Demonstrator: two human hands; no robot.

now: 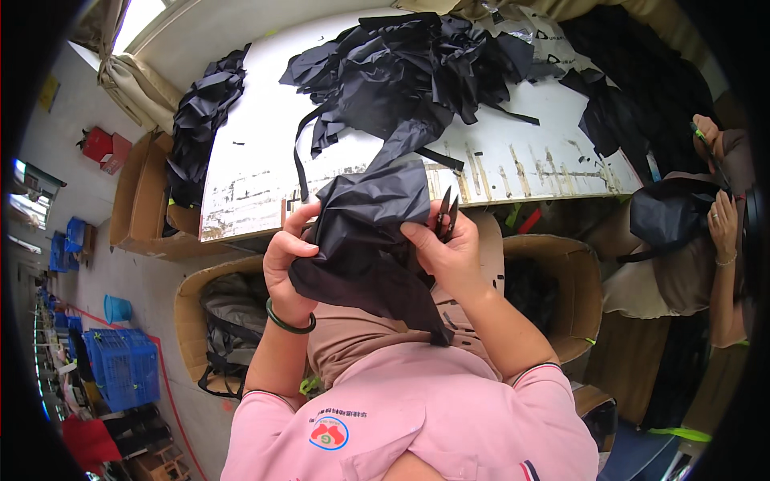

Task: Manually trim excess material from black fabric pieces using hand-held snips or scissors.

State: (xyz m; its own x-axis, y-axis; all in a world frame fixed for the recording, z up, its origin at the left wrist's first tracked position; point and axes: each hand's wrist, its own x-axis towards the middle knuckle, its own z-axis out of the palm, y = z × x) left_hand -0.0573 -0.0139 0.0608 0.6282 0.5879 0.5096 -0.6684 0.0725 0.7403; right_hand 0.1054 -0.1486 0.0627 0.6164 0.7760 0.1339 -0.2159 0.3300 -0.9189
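A black fabric piece hangs between my two hands above my lap, with straps trailing from it toward the table. My left hand grips its left edge between thumb and fingers; a dark bangle circles that wrist. On the other side my right hand pinches the fabric's right edge with thumb and finger. Small dark thread snips also rest in the right hand, blades pointing up and slightly apart. Just beyond, a heap of black fabric pieces covers the middle of the white table.
Cardboard boxes holding dark items stand on both sides of my lap. Another carton is at the table's left end, beside draped black fabric. At right, a co-worker's hands handle black fabric. Blue crates stand on the floor at left.
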